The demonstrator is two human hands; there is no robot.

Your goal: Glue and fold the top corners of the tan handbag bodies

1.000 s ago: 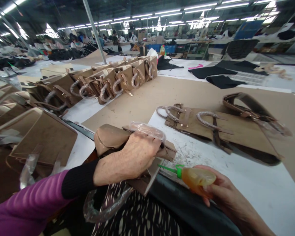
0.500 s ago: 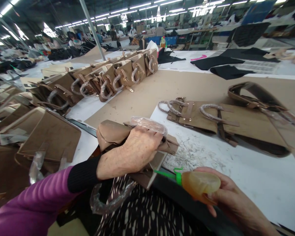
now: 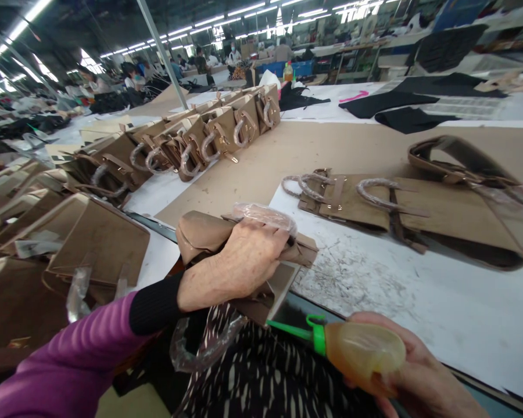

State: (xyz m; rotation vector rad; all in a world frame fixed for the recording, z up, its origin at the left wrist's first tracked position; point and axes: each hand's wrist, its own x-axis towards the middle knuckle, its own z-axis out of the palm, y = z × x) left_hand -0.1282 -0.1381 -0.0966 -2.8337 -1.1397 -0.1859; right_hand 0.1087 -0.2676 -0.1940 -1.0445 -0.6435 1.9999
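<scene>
My left hand (image 3: 237, 264) is closed over the top of a tan handbag (image 3: 200, 232) held at the table's near edge, fingers curled round its plastic-wrapped handle (image 3: 265, 213). A flap of the bag (image 3: 276, 290) hangs below the hand. My right hand (image 3: 412, 374) grips a soft amber glue bottle (image 3: 364, 351) with a green nozzle (image 3: 292, 331) pointing left toward the bag's lower edge. The nozzle tip is just short of the bag.
Flat tan bag pieces with wrapped handles (image 3: 375, 203) lie on the white sheet (image 3: 418, 307) ahead. A row of upright tan handbags (image 3: 200, 142) runs back left. More bags (image 3: 91, 244) stand at left. Black fabric (image 3: 409, 119) lies far right. Other people work in the background.
My right hand with the glue bottle has dropped lower and slightly right in view. The left hand stays clamped on the bag; the view tilted down a little.
</scene>
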